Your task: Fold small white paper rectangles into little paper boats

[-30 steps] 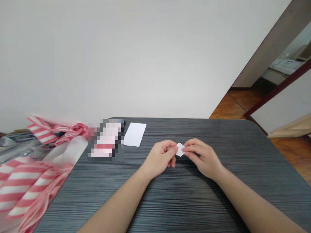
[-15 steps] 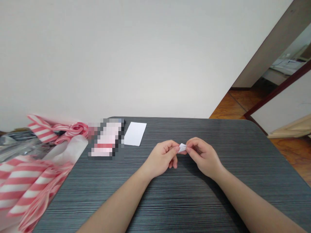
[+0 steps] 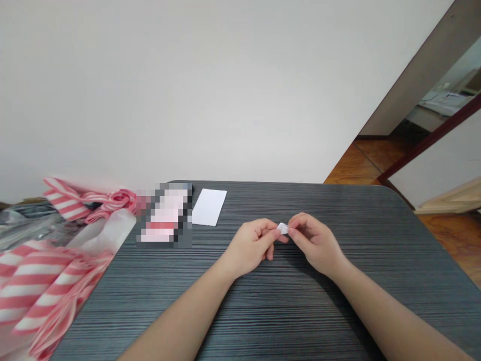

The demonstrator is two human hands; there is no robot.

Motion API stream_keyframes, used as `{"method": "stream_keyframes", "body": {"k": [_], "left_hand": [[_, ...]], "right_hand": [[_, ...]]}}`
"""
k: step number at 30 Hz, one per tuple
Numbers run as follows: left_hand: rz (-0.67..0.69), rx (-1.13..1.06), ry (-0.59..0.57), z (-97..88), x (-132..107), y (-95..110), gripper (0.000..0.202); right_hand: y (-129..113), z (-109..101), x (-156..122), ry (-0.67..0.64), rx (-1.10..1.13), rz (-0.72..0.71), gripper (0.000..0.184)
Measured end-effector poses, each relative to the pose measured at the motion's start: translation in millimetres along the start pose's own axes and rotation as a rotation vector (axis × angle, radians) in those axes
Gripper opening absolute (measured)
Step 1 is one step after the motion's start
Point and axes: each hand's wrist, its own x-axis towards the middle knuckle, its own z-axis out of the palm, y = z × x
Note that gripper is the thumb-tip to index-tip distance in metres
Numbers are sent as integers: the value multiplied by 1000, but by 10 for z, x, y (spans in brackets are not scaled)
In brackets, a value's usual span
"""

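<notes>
A small folded piece of white paper (image 3: 283, 228) is pinched between my two hands, above the right-centre of the dark table. My left hand (image 3: 252, 245) grips its left end between thumb and forefinger, the other fingers curled below. On the opposite end, my right hand (image 3: 316, 244) pinches it with thumb and fingertips. The fingers cover parts of the paper, so its full shape is hidden. Farther left, a flat stack or sheet of white paper (image 3: 209, 207) lies on the table, touching neither hand.
The dark wood-grain table (image 3: 259, 321) meets a white wall (image 3: 240, 90) at its far side. A blurred-out phone-like object (image 3: 165, 213) lies at the far left. Beside the table are red-and-white striped cloths (image 3: 41, 281) and clear plastic (image 3: 108, 230). Wooden flooring (image 3: 349, 165) shows at right.
My left thumb and fingers have shifted slightly right along the small paper, so less of it shows. My right hand stays nearly still.
</notes>
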Motion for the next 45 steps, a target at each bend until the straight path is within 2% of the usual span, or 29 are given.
{"method": "stream_keyframes", "body": {"k": [5, 7, 11, 17, 24, 28, 37, 45], "left_hand": [[18, 43, 16, -18, -5, -28, 37], [17, 40, 19, -19, -3, -26, 36], [14, 22, 34, -11, -4, 9, 31], [24, 32, 51, 3, -10, 54, 27], [6, -69, 47, 33, 12, 36, 20], [1, -27, 7, 31, 16, 25, 20], [-22, 9, 1, 32, -23, 91, 24], [-11, 35, 1, 18, -27, 70, 25]], "right_hand": [[-6, 4, -2, -34, 28, 77, 16], [-42, -15, 14, -89, -48, 101, 11], [-118, -61, 38, -176, -208, 120, 21], [-105, -58, 30, -171, -205, 136, 24], [-119, -37, 23, -179, -215, 141, 26], [-147, -38, 26, -204, -232, 135, 28], [-139, -31, 34, -227, -249, 106, 33], [-143, -30, 40, -227, -256, 128, 27]]}}
